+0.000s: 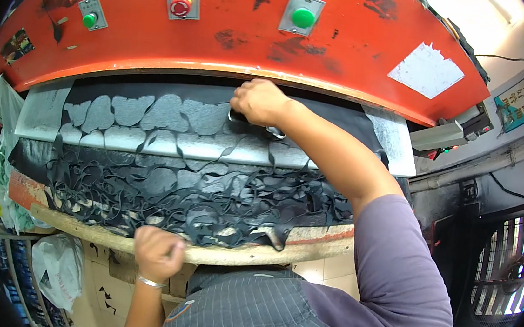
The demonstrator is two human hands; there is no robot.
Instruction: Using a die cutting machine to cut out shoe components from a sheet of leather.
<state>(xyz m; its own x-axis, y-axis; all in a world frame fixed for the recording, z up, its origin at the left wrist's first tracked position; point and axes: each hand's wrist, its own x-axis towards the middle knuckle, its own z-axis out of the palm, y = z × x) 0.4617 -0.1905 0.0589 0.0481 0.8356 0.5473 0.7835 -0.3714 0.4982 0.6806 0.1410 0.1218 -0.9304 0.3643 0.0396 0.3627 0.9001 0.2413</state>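
My right hand (259,101) reaches under the front of the orange machine, its fingers closed on a shiny-edged metal cutting die (276,134) that rests on a black sheet (209,93). Most of the die is hidden behind the hand and wrist. Rows of rounded holes run through the sheet to its left, and the pale board (41,108) shows through them. Below, my left hand (160,253) is curled closed at the wooden front rail (89,229); whatever its fingers hold, if anything, is hidden. A tangle of thin black offcut strips (206,205) hangs just above that hand.
The orange machine front (243,40) spans the far side, with a red push button (180,6) and a green button (303,18) among its controls. A white plastic bag (58,266) hangs at lower left. On the right stands a black fan (510,266).
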